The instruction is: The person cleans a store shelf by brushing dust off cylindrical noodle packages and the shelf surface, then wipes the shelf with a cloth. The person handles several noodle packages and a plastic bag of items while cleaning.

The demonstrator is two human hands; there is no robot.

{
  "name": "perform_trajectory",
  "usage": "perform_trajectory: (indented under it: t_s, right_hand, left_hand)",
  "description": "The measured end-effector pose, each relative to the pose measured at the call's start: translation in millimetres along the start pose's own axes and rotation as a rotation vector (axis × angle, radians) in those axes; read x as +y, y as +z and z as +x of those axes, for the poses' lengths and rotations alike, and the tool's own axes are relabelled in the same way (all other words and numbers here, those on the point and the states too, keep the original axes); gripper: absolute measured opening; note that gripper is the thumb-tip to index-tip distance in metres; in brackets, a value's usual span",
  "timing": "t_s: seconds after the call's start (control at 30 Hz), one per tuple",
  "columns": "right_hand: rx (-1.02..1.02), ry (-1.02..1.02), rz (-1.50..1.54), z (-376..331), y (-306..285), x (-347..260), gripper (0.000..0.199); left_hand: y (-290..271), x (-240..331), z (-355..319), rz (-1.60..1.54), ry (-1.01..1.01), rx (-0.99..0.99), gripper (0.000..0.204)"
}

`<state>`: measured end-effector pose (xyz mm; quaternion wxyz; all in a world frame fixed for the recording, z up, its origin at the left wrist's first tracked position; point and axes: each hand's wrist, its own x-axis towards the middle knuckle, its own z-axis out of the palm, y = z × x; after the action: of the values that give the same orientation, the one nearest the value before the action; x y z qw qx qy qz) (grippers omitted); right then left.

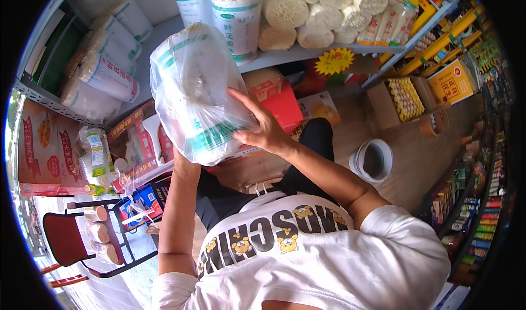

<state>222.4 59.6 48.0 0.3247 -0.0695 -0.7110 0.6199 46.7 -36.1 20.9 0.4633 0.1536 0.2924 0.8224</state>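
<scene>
I have a clear plastic bag [194,93] of noodle bundles raised in front of the chest, gripped from two sides. My right hand [263,126] lies flat against the bag's right flank, fingers [241,99] spread wide over the plastic, the thumb low near the green-printed band. My left hand [183,165] is under the bag, mostly hidden by it; it seems to bear the bag from below, but I cannot tell how its fingers are set. Just above the grip, a grey metal shelf [307,51] carries upright paper-wrapped noodle rolls [236,14], with more rolls [107,69] lying on their sides up and to the left. Behind the bag, a red carton [276,99] stands just beside my right hand. Well below and to the left, a red chair [68,236] holds three more rolls.
</scene>
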Motion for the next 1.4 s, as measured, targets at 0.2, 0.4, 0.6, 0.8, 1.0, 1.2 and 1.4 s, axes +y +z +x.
perform_trajectory:
  t_s: [0.2, 0.4, 0.6, 0.8, 1.0, 1.2, 1.4]
  right_hand:
    - [-0.029, 0.044, 0.052, -25.4, -3.6, -2.0, 0.08]
    - [-0.067, 0.045, 0.033, -14.8, 20.9, 21.7, 0.079]
    - [-0.158, -0.015, 0.129, 20.4, 34.3, 27.6, 0.097]
    - [0.12, 0.166, 0.292, 27.1, 13.3, 52.8, 0.077]
    - [0.203, 0.03, -0.204, 31.8, 2.8, 102.4, 0.037]
    - [0.374, 0.011, -0.155, 41.1, 10.0, 97.2, 0.029]
    - [0.016, -0.228, -0.548, 2.2, 63.0, 107.8, 0.033]
  left_hand:
    - [-32.0, -9.8, -24.0, 0.047, -0.084, -0.053, 0.047]
    - [-54.4, 12.8, -30.4, 0.164, -0.087, 0.005, 0.05]
    - [-75.0, 34.1, -32.3, 0.289, 0.104, -0.05, 0.051]
    - [-113.4, 38.6, -34.2, 0.258, 0.278, -0.036, 0.056]
    - [-110.4, 37.7, -32.5, 0.221, 0.253, -0.027, 0.056]
    - [-111.5, 34.0, -38.0, 0.196, 0.232, -0.009, 0.055]
    - [-124.4, 64.1, -37.8, 0.186, 0.29, 0.037, 0.055]
